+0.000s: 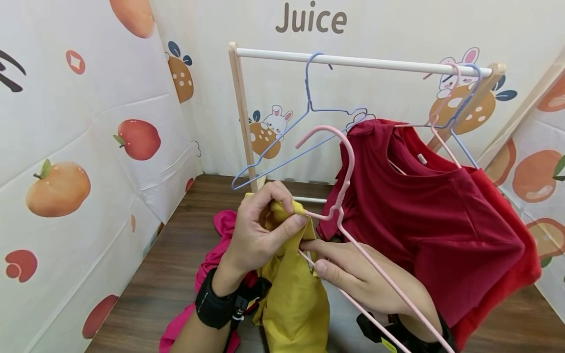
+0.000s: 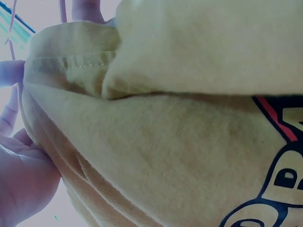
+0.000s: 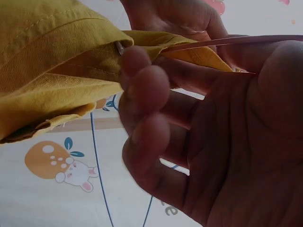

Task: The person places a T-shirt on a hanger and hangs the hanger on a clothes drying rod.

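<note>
A pink hanger stands in front of me, its hook upward. One arm of it runs into a yellow shirt, whose dark lettering shows in the left wrist view. My left hand pinches the shirt's cloth over that end of the hanger, thumb in front. Lower down, my right hand holds the edge of the shirt's neck opening with curled fingers. The hanger's lower bar passes by its thumb. The hanger's other arm slants free above the right wrist. Cloth hides part of the left fingers.
Behind stands a rack with a white rod. A bare blue hanger hangs on it. Dark red shirt and brighter red shirt hang at the right. A bright pink garment lies on the brown table.
</note>
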A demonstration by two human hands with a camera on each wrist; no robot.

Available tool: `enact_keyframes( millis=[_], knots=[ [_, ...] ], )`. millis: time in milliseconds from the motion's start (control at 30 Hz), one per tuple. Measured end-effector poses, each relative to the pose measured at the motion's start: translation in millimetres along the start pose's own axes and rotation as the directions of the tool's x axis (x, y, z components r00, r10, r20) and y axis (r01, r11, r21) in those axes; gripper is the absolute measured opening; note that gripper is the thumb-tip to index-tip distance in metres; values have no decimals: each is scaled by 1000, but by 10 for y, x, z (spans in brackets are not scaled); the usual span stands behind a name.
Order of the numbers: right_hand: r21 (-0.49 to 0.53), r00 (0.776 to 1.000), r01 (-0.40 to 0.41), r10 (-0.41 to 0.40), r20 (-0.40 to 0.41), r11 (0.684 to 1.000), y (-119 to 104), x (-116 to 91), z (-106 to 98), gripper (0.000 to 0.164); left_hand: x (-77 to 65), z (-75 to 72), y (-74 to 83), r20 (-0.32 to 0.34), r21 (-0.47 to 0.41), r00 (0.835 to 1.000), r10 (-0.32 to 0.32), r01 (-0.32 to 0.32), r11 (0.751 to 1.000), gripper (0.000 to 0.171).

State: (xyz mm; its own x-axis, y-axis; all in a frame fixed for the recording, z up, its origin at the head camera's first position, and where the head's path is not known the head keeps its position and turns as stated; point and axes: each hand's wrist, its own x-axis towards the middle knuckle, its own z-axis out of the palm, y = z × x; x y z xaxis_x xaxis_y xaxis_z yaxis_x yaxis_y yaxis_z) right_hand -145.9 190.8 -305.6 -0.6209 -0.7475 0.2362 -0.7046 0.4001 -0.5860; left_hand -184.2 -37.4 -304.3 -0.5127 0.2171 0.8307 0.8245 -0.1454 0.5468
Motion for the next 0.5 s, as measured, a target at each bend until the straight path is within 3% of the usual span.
enact_keyframes(
  millis=[267,500],
  knots=[
    [23,999,30,-30,11,999,54,8,13,35,-2,3,-21,-3,14,1000,0,0,1000,26],
    [-150,998,-6,15,60,989,119,60,61,21,-8,1,-21,-39,30,999,-3,4,1000,18]
  ],
)
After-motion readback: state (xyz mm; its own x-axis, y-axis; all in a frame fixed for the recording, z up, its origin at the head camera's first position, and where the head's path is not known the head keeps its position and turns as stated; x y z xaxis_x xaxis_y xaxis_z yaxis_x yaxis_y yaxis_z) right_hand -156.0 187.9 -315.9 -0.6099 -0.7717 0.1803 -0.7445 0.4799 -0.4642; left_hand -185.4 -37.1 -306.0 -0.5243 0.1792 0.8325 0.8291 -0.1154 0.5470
